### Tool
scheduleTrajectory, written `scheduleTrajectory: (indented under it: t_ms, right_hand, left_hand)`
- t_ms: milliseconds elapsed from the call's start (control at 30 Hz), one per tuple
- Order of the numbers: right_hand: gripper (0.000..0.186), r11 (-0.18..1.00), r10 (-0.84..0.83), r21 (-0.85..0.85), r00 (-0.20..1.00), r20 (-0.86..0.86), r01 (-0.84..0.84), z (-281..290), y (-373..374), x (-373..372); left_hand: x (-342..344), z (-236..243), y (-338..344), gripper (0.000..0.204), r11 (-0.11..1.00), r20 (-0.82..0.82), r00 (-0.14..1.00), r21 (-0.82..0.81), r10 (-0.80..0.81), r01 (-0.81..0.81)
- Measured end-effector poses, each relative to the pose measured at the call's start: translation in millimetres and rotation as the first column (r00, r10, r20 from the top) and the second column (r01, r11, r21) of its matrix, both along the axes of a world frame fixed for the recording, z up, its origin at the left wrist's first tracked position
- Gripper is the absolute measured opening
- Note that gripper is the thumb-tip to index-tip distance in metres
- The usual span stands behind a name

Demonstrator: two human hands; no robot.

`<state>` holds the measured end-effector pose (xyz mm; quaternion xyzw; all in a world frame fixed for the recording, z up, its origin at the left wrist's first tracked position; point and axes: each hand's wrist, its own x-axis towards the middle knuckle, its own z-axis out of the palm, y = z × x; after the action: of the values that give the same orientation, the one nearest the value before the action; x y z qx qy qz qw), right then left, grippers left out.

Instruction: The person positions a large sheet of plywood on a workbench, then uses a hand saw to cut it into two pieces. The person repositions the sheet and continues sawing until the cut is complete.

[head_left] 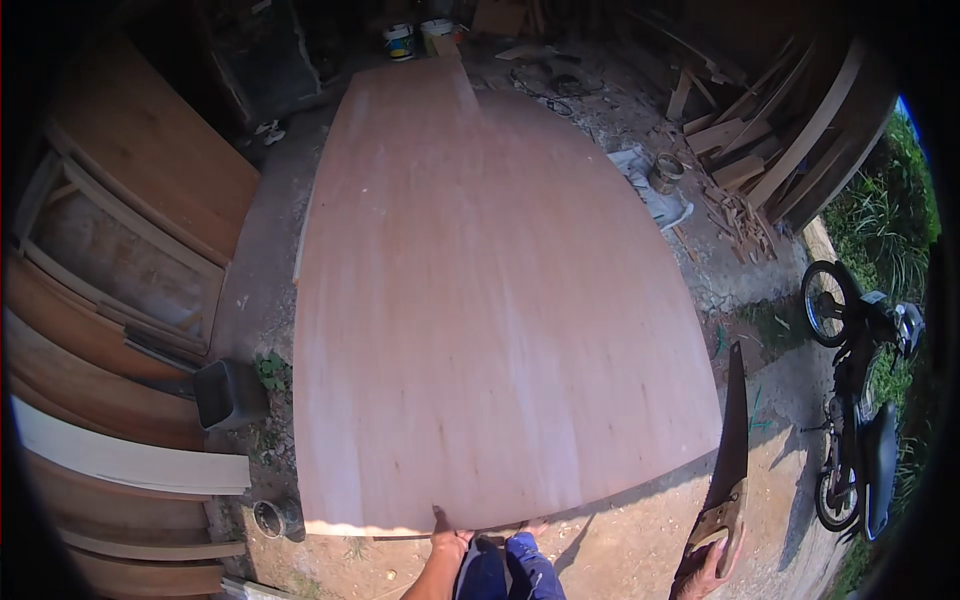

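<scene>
A large reddish-brown plywood sheet [470, 300] fills the middle of the head view, its near edge just in front of my legs. My left hand [452, 542] grips that near edge, thumb on top; the fingers below are mostly hidden. Off the sheet's near right corner, my right hand [708, 567] is closed round the wooden handle of a handsaw [735, 430]. The saw's dark blade points upward and away, apart from the sheet. Another board with a step in its edge [410, 95] seems to lie at the sheet's far end.
Wooden panels and boards [130, 440] lean along the left side, beside a dark plastic bin [230, 393] and a tin can [277, 520]. Scrap wood [740, 225] and a bucket [665, 173] lie at the far right. A motorcycle [855, 400] stands on the right.
</scene>
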<state>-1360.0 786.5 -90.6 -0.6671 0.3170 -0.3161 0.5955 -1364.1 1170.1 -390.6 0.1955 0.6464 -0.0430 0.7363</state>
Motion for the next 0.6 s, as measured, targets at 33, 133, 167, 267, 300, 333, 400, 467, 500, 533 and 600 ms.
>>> scheduleTrajectory:
  t_ms: [33, 133, 167, 267, 300, 333, 400, 467, 500, 533, 600]
  right_hand:
    - [0.058, 0.999, 0.031, 0.018, 1.0, -0.003, -0.031, -2, 0, 13]
    - [0.058, 0.995, 0.092, 0.045, 0.996, 0.006, -0.092, -5, 5, 46]
    - [0.058, 0.994, 0.1, 0.051, 0.995, 0.014, -0.1, -4, 6, 55]
    - [0.057, 0.979, 0.15, 0.132, 0.987, 0.053, -0.156, -9, 29, 94]
    - [0.056, 0.969, 0.17, 0.169, 0.983, 0.071, -0.18, -11, 39, 108]
    - [0.055, 0.953, 0.212, 0.204, 0.975, 0.07, -0.222, -10, 45, 121]
    - [0.058, 0.954, 0.236, 0.183, 0.972, 0.022, -0.236, -18, 53, 147]
    - [0.057, 0.977, 0.211, 0.02, 0.977, -0.013, -0.211, -31, 60, 172]
    - [0.056, 0.977, 0.212, 0.039, 0.977, -0.009, -0.212, -33, 67, 182]
    - [0.054, 0.975, 0.213, 0.06, 0.977, -0.004, -0.212, -35, 74, 193]
    - [0.059, 0.959, 0.231, 0.18, 0.972, -0.05, -0.219, -33, 86, 210]
  left_hand:
    - [4, 1, 8, 0.069, 1.0, 0.093, 0.995, 0.003, 0.029, -0.029]
    - [42, 9, 13, 0.07, 0.997, 0.086, 0.996, 0.065, -0.038, 0.032]
    - [59, 17, 8, 0.07, 0.993, 0.114, 0.99, 0.093, -0.081, 0.07]
    - [84, 18, 21, 0.069, 0.983, 0.162, 0.969, 0.038, -0.184, 0.18]
    - [88, 12, 29, 0.07, 0.983, 0.143, 0.972, 0.023, -0.184, 0.183]
    - [91, 2, 33, 0.071, 0.982, 0.123, 0.975, -0.001, -0.185, 0.187]
    - [100, -6, 41, 0.073, 0.97, 0.093, 0.968, -0.05, -0.231, 0.237]
    - [93, -9, 46, 0.074, 0.939, 0.043, 0.947, -0.119, -0.318, 0.321]
    - [91, -8, 51, 0.072, 0.854, 0.022, 0.866, -0.158, -0.499, 0.496]
    - [92, -2, 59, 0.069, 0.733, 0.011, 0.749, -0.196, -0.662, 0.651]
    - [106, 11, 69, 0.062, 0.527, -0.022, 0.533, -0.19, -0.846, 0.828]
